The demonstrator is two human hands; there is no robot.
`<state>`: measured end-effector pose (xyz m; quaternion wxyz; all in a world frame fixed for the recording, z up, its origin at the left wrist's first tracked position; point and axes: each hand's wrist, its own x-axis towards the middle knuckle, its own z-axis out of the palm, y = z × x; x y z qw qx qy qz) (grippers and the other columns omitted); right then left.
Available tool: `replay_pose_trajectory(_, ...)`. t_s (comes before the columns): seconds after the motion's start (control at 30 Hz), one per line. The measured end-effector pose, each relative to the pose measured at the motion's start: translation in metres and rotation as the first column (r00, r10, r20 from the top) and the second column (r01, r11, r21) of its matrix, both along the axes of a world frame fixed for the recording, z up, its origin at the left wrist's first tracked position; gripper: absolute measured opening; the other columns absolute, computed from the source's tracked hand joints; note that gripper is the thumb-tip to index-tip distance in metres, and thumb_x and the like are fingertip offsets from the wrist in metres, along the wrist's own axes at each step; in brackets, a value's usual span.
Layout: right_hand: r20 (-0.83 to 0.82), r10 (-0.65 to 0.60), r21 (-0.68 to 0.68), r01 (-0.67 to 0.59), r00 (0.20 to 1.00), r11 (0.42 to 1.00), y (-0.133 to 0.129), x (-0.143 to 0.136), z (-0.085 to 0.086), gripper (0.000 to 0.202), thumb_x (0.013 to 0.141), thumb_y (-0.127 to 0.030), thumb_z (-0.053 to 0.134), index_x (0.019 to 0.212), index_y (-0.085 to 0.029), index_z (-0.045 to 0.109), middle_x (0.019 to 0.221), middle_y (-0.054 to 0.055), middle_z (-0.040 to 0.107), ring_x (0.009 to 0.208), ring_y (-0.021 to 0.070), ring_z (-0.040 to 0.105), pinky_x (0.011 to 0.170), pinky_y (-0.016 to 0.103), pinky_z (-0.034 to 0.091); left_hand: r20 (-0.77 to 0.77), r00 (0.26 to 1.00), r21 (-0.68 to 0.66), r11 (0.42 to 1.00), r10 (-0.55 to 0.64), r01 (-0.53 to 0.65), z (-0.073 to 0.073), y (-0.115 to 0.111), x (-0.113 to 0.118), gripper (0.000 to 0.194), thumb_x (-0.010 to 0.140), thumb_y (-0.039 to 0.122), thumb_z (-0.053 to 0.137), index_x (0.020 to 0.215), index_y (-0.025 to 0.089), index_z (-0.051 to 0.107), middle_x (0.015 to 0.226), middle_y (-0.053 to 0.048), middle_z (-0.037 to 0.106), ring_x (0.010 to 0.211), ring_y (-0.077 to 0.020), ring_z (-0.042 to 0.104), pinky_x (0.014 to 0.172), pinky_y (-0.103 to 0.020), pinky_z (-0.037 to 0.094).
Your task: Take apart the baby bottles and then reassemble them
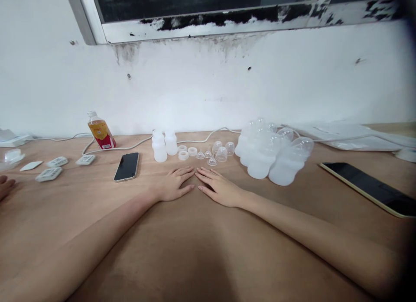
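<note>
My left hand (175, 183) lies flat on the wooden table (169, 245), fingers spread, holding nothing. Beside it my right hand (221, 188) rests palm down in the same way, the fingertips of both close together. Just beyond them stand two frosted bottles (160, 147), several white rings (183, 155), several clear nipples (212, 161) and several clear domed caps (221, 154). Right of these is a cluster of capped frosted bottles (260, 159), some of them leaning.
A phone (127, 167), a drink bottle (102, 131) and several white blocks (48, 174) are on the left, near another person's hand (5, 187). A larger phone (370, 187) and plastic bags (341, 135) lie right. A cable (136, 143) runs along the wall.
</note>
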<state>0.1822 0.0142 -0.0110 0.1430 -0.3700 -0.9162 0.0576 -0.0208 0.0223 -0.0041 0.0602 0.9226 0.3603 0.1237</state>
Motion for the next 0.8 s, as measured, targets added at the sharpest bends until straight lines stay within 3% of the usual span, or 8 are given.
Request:
replay_pose_trajectory(0.57,0.022,-0.013,0.010,0.013,1.000,1.000,-0.001,-0.001,0.000,0.053,0.084,-0.042,0.026,0.126,-0.010,0.033,0.133,0.011,0.030,0.124,0.0220,0.021,0.101,0.041,0.020,-0.036,0.999,-0.016,1.000,0.022,-0.023,0.001,0.000,0.000,0.054,0.082,0.044,0.029,0.128,0.016,0.026,0.134,-0.008,0.029,0.123,-0.0181,0.025,0.101,-0.034,0.019)
replay_pose_trajectory(0.7,-0.116,-0.046,0.063,0.054,0.992,0.997,0.000,-0.001,0.001,0.045,0.081,-0.038,0.036,0.118,-0.014,0.042,0.122,0.011,0.043,0.114,0.0225,0.037,0.094,0.038,0.032,0.020,0.999,-0.037,0.998,0.050,-0.049,0.001,0.005,-0.001,0.056,0.078,0.050,0.036,0.124,0.017,0.034,0.129,-0.007,0.038,0.118,-0.0185,0.034,0.098,-0.032,0.026)
replay_pose_trajectory(0.8,-0.305,-0.196,0.117,0.241,0.932,0.963,0.010,0.003,0.001,0.039,0.079,-0.032,0.041,0.115,-0.017,0.041,0.101,0.009,0.054,0.090,0.0197,0.053,0.078,0.034,0.043,0.086,0.988,0.082,0.987,0.131,-0.138,-0.001,0.016,0.001,0.055,0.076,0.048,0.040,0.120,0.015,0.038,0.127,-0.009,0.040,0.116,-0.0197,0.037,0.096,-0.031,0.029)
